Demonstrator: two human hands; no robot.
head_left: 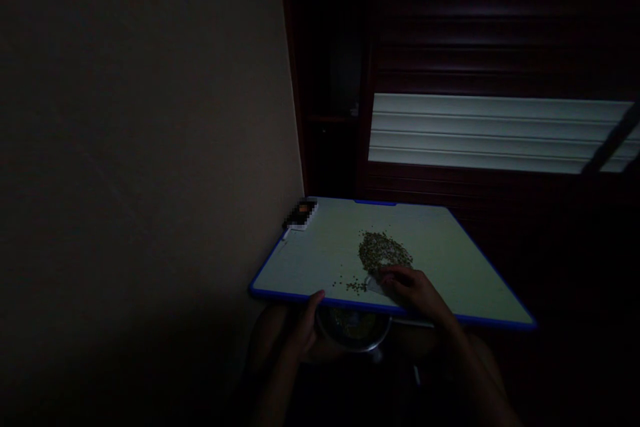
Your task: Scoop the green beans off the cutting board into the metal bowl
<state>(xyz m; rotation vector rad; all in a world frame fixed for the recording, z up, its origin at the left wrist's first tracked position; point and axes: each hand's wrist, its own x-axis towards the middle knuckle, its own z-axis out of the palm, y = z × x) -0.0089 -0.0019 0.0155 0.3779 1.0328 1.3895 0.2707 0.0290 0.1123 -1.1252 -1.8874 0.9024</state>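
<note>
A pale board with a blue rim [450, 240] lies in front of me in dim light. A heap of small greenish grains [384, 251] sits near its middle, with several loose grains [355, 285] trailing toward the near edge. My right hand [415, 290] rests on the board just below the heap, fingers bent and touching the grains. My left hand [305, 330] is curled round the rim of a metal bowl [355, 330] held under the board's near edge.
A small white object [303, 215], partly blurred out, lies at the board's far left corner. A plain wall [140, 147] stands to the left. Dark slatted shutters with a bright band [500, 133] fill the back right.
</note>
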